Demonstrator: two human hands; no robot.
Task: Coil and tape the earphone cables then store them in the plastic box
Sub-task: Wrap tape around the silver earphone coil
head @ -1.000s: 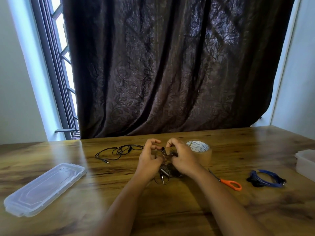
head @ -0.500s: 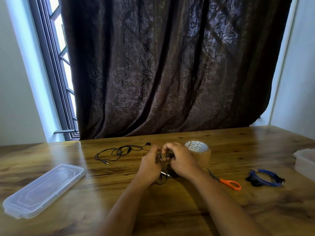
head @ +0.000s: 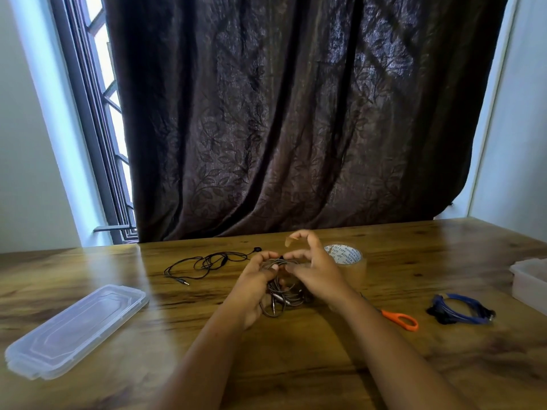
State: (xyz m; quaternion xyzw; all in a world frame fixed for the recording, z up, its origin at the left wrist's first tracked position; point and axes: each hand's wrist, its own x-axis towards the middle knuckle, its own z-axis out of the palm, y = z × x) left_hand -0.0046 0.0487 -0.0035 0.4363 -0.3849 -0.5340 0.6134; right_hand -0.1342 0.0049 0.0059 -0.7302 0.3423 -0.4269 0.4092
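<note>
the clear plastic lid (head: 74, 329) lies at far left, leaving the box free for loading. a loose black earphone cable (head: 207, 263) waits uncoiled. the left hand (head: 254, 288) curls round the coiled earphone cable (head: 281, 294) so its loops hold together; the right hand (head: 313, 273) pinches the coil's top, a tape strip (head: 291, 241) clinging to a raised fingertip, seemingly ready to wrap. the tape roll (head: 349, 261), orange scissors (head: 399, 319), blue coiled cable (head: 458, 310) and plastic box (head: 529, 279) sit to the right.

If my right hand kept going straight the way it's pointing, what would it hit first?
The right hand points forward-left, so first the coiled cable and the left hand gripping it; beyond them likely the curtain, though depth is unclear.
</note>
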